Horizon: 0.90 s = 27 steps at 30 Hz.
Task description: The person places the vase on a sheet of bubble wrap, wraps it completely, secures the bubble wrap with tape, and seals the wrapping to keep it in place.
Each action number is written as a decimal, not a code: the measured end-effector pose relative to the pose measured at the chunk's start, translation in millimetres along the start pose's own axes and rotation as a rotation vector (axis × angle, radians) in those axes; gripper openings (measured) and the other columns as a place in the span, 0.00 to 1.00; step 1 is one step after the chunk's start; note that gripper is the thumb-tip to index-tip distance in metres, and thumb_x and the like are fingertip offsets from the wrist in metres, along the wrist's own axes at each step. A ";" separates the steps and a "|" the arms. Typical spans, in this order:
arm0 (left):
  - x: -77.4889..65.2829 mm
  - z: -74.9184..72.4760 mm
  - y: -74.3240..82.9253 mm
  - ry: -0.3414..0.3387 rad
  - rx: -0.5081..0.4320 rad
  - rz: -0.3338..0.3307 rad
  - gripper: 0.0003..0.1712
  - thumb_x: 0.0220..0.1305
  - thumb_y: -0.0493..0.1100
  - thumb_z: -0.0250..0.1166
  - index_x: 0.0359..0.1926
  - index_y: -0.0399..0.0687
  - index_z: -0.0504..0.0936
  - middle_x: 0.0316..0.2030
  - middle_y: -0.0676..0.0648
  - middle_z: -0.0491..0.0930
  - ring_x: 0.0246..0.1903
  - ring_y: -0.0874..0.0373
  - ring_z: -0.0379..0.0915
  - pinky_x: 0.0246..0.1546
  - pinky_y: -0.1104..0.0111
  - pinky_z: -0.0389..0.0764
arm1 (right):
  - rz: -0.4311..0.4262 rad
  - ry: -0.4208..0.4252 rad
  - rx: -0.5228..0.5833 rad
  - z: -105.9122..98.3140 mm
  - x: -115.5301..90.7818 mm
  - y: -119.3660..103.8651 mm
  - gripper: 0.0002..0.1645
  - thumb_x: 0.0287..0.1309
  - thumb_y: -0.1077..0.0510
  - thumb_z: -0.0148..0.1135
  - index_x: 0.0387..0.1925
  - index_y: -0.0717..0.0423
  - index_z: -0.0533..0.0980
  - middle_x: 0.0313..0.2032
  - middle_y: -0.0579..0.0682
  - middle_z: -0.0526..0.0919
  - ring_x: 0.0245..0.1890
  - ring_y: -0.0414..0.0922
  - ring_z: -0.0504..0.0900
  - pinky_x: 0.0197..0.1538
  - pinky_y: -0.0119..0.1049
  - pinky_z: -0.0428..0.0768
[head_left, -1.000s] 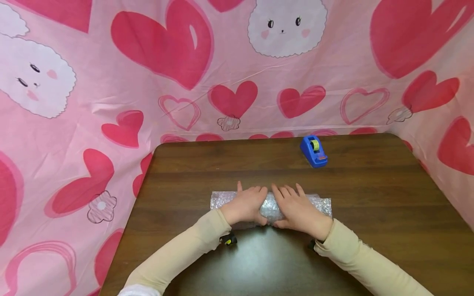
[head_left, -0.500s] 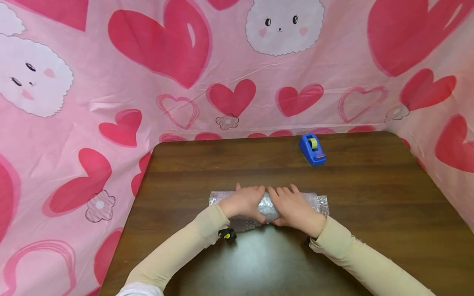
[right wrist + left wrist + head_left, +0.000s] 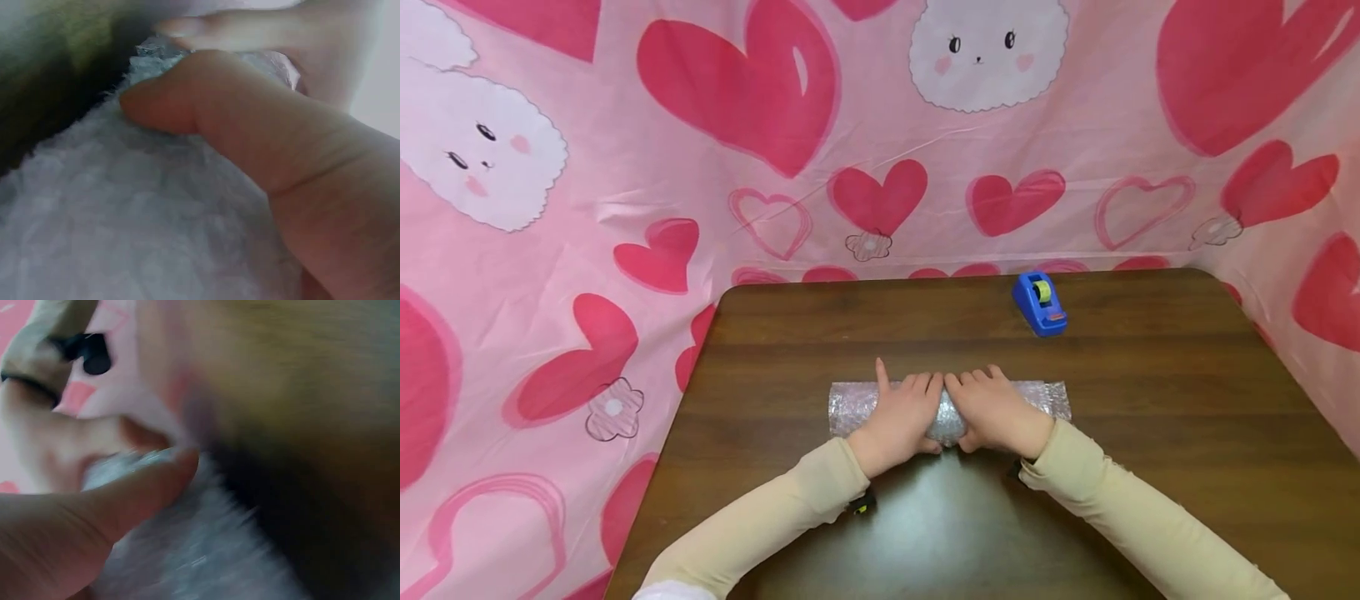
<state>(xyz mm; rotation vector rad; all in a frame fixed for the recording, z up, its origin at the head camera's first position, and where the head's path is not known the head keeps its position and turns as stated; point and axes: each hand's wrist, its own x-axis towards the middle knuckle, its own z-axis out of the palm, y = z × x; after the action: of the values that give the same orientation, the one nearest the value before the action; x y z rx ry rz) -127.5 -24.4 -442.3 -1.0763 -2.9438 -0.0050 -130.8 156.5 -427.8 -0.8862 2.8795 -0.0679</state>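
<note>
A roll of clear bubble wrap point(image 3: 947, 422) lies crosswise on the wooden table, its middle bulging as if round something that I cannot make out. My left hand point(image 3: 898, 419) grips it left of the middle, thumb on the near side and fingers over the top. Close beside it, my right hand point(image 3: 1002, 414) grips the right part in the same way. Flatter ends of wrap stick out past both hands. In the left wrist view the thumb presses the wrap point(image 3: 206, 550). The right wrist view shows the other thumb on the bubbly surface point(image 3: 125, 206).
A blue tape dispenser point(image 3: 1040, 305) with a yellowish roll stands near the table's back edge, right of the middle. Pink heart-patterned cloth point(image 3: 880, 108) hangs behind the brown table point(image 3: 850, 333) and along its sides.
Half a second ago a loose flap of wrap showed below my left hand; now it is out of sight. Both hands stay on the roll, and my left wrist sits slightly lower.
</note>
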 end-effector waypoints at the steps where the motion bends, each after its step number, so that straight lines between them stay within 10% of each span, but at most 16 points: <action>1: -0.8 2.0 1.0 0.018 0.016 -0.004 0.61 0.46 0.68 0.82 0.72 0.40 0.68 0.64 0.43 0.76 0.64 0.48 0.74 0.63 0.24 0.57 | -0.001 -0.007 0.004 -0.9 0.4 0.3 0.47 0.35 0.45 0.87 0.54 0.64 0.74 0.42 0.58 0.84 0.45 0.58 0.82 0.55 0.61 0.76; 11: -0.3 13.4 3.9 0.144 0.135 0.035 0.62 0.41 0.68 0.84 0.71 0.41 0.69 0.62 0.46 0.78 0.62 0.52 0.75 0.65 0.28 0.61 | 0.060 -0.090 0.059 -8.3 1.5 2.6 0.47 0.40 0.45 0.85 0.57 0.64 0.74 0.46 0.58 0.84 0.49 0.58 0.81 0.61 0.63 0.73; 27: 17.0 -1.5 -7.0 -0.052 -0.054 0.012 0.54 0.42 0.61 0.85 0.65 0.39 0.73 0.56 0.43 0.81 0.57 0.47 0.78 0.64 0.28 0.62 | 0.011 0.178 -0.051 4.7 -21.8 -4.4 0.69 0.41 0.37 0.85 0.74 0.69 0.63 0.59 0.64 0.80 0.60 0.62 0.78 0.65 0.70 0.69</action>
<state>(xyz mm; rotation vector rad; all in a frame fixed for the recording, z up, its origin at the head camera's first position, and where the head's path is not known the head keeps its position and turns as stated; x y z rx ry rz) -145.0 -18.7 -440.7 -1.1182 -2.9993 -0.0585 -109.8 165.1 -429.7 -0.9171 3.0625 -0.0764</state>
